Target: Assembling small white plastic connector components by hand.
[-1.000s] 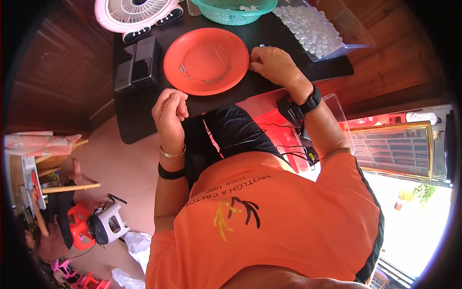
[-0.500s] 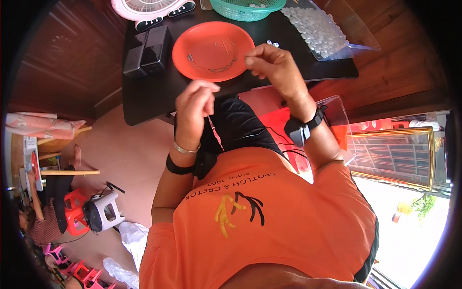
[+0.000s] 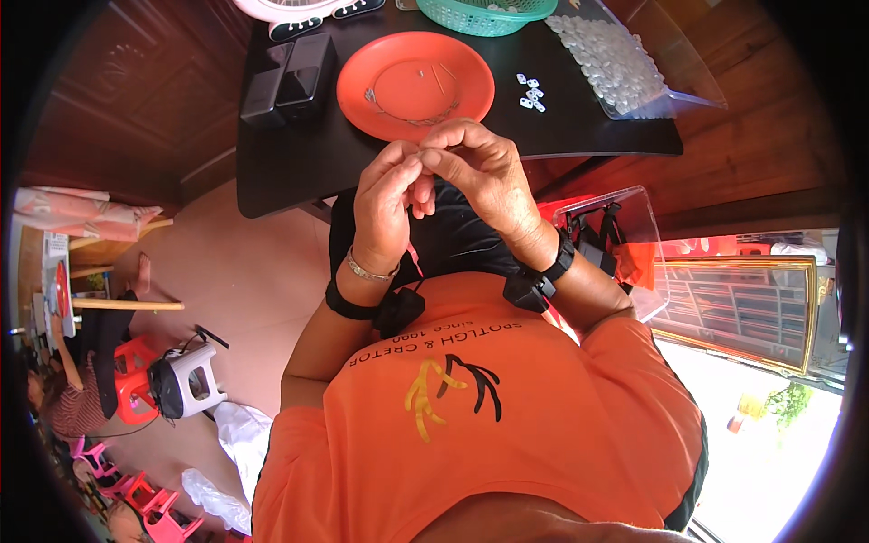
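Observation:
My left hand (image 3: 385,201) and my right hand (image 3: 496,181) meet over the table's near edge, fingertips pinched close together. Whatever lies between those fingertips is too small to make out. Just beyond them stands a round orange-red plate (image 3: 350,80). Thin grey wire-like pieces (image 3: 385,110) lie along its inside, with a few fine slivers near the far side. To the right of the plate, several small white cubes with dark marks (image 3: 532,93) are scattered on the black table (image 3: 579,138).
A clear tray (image 3: 674,107) of shiny transparent pieces sits at the far right, a green basket (image 3: 484,20) at the back. Left of the plate are glossy black boxes (image 3: 303,77) and a pink fan base (image 3: 290,11). Another person (image 3: 80,403) is at far left, near plastic stools (image 3: 136,380).
My right hand has moved left from beside the plate to meet my left hand, which has risen slightly to the right. More of the white cubes now show. The whole view has shifted a little.

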